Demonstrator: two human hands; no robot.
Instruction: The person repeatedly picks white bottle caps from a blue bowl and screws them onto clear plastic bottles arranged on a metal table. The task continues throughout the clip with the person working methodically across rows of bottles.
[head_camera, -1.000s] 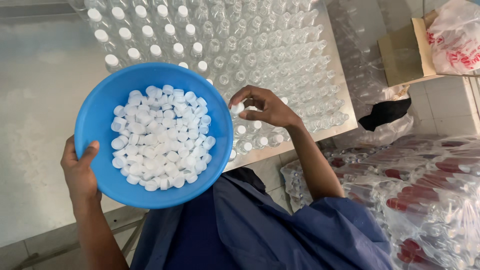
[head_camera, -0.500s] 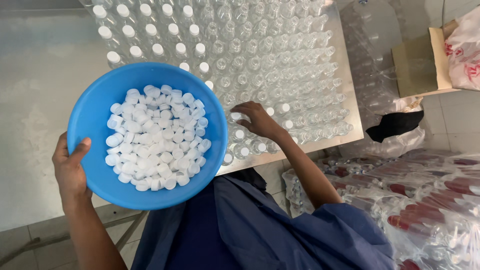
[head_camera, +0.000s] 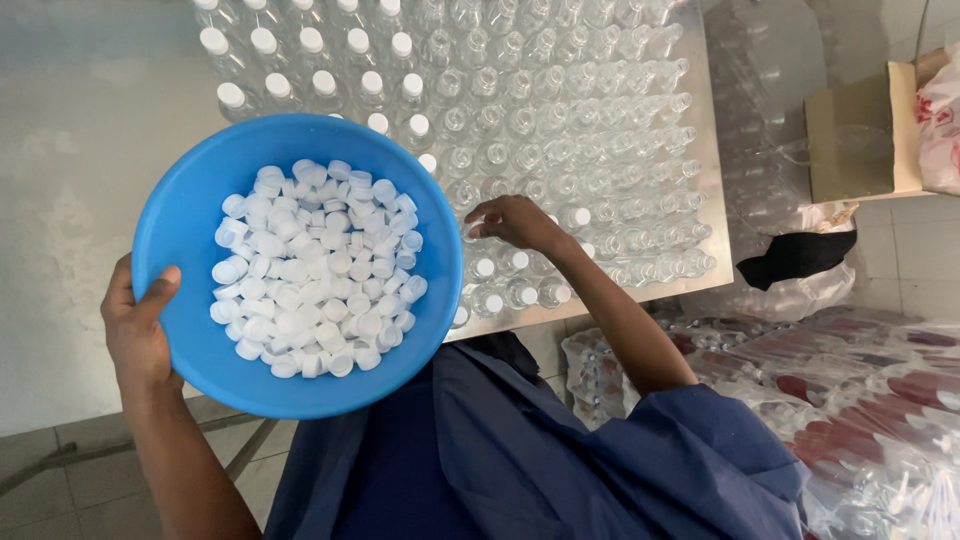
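While the long metal table (head_camera: 700, 255) carried a dense block of clear plastic bottles (head_camera: 560, 110), only part of that block wore white caps: the rows at the far left (head_camera: 300, 60) and a short run along the near edge (head_camera: 515, 285) were capped, and the wide middle and right stood open-mouthed, so by my judgement most of the capping was left to do. Below them, the round blue plastic bowl (head_camera: 190, 220) was heaped with loose white plastic caps (head_camera: 315, 270), tilted toward the wearer. At its rim the left hand (head_camera: 135, 330) held a firm grip, thumb hooked over the edge. Smaller yet, the right hand (head_camera: 515, 220) rested fingers-down on the near bottles; I could not tell whether it pinched a cap.
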